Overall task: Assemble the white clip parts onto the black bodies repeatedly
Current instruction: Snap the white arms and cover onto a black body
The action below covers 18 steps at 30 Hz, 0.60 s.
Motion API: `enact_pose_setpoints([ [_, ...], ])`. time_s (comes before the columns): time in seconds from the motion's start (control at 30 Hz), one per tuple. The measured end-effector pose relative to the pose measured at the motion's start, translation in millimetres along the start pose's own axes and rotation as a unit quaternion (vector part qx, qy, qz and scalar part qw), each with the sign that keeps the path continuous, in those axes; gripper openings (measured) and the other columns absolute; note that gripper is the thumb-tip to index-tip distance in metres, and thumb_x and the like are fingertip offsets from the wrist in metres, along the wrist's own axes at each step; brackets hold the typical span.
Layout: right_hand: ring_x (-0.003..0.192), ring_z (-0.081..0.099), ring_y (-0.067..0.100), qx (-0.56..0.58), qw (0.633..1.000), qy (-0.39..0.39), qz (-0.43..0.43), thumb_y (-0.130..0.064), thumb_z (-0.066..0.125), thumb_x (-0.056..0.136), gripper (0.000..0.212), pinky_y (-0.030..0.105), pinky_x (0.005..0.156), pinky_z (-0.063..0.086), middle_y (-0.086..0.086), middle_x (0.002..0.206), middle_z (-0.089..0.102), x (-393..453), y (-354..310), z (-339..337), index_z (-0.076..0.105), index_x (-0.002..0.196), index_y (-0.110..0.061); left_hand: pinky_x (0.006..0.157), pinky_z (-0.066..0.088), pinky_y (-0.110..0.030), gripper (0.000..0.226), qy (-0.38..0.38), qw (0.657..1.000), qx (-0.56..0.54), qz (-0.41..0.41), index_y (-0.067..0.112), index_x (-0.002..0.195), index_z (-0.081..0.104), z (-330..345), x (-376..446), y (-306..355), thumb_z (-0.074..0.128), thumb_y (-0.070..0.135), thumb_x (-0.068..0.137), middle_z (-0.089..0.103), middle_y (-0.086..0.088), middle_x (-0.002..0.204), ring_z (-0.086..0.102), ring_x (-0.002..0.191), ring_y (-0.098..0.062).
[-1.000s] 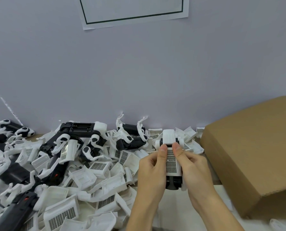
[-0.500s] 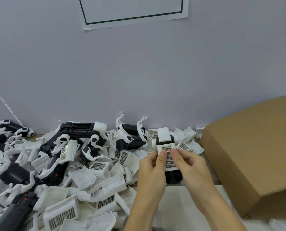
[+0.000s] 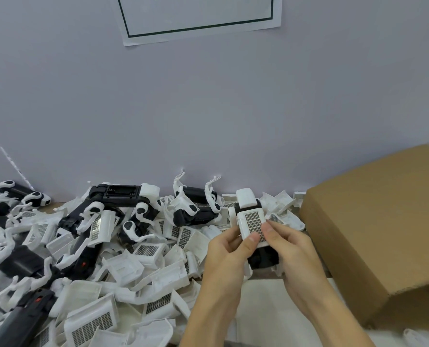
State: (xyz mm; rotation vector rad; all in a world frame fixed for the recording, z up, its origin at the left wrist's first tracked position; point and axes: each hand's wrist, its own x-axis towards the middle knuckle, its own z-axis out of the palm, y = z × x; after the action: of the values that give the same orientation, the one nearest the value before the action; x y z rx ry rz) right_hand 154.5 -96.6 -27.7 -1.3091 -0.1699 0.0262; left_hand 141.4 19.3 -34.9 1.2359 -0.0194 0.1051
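Both hands hold one black body (image 3: 263, 257) upright in front of me, right of the pile. A white clip part with a dark mesh grid (image 3: 252, 222) lies on its front face. My left hand (image 3: 229, 254) grips the left side, its thumb pressing the lower edge of the grid. My right hand (image 3: 291, 249) grips the right side, thumb on the grid's right edge. A white cap (image 3: 245, 197) sticks up at the body's top. The body's lower part is hidden between my palms.
A large heap of loose white clip parts (image 3: 123, 266) and black bodies (image 3: 119, 195) covers the table's left half. A brown cardboard box (image 3: 378, 221) stands close on the right. A grey wall with a paper sign (image 3: 201, 16) is behind.
The white mesh part has slid upward along the black body, exposing more black below it. Both thumbs moved with it and the piece tilted slightly left.
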Motion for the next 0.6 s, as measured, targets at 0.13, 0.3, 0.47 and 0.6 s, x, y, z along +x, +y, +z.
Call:
enact_pose_setpoints([
  [0.13,0.1,0.074,0.021,-0.066,0.997,0.002,-0.03,-0.017,0.055,0.101,0.024,0.055,0.092,0.057,0.001,0.102,0.079,-0.3,-1.1,0.1,0.078,0.108,-0.02,0.098,0.055,-0.042,0.03,0.021,0.998,0.059,0.009,0.01,0.126,0.068,-0.2,-2.8,1.7,0.057,0.0,0.099,0.078,-0.009,0.108,0.073,0.107,-0.025],
  [0.3,0.087,0.074,0.008,-0.057,0.996,0.027,-0.065,-0.014,0.06,0.099,0.03,0.022,0.069,0.059,-0.005,0.091,0.079,-0.9,0.5,3.1,0.08,0.086,-0.03,0.085,0.059,-0.031,0.025,0.032,0.998,0.044,0.011,0.017,0.116,0.073,1.6,-4.6,3.4,0.064,0.004,0.096,0.079,-0.007,0.101,0.075,0.102,-0.021],
  [0.47,0.103,0.06,-0.004,-0.2,0.971,0.107,-0.082,-0.039,0.074,0.085,0.024,0.014,0.082,0.049,-0.011,0.115,0.062,3.8,14.7,5.0,0.063,0.106,-0.036,0.09,0.059,-0.036,0.034,0.078,0.997,-0.022,-0.003,0.009,0.112,0.075,7.5,-3.6,6.1,0.062,0.035,0.094,0.078,-0.012,0.1,0.074,0.104,-0.028],
  [0.6,0.119,0.05,-0.003,-0.281,0.954,0.059,-0.09,-0.046,0.077,0.079,0.057,0.023,0.1,0.044,-0.017,0.125,0.054,0.7,16.3,7.0,0.055,0.13,-0.034,0.101,0.053,-0.037,0.061,0.054,0.988,-0.14,-0.033,0.007,0.127,0.066,9.6,-3.6,14.4,0.05,0.051,0.088,0.073,-0.011,0.122,0.068,0.118,-0.023],
])
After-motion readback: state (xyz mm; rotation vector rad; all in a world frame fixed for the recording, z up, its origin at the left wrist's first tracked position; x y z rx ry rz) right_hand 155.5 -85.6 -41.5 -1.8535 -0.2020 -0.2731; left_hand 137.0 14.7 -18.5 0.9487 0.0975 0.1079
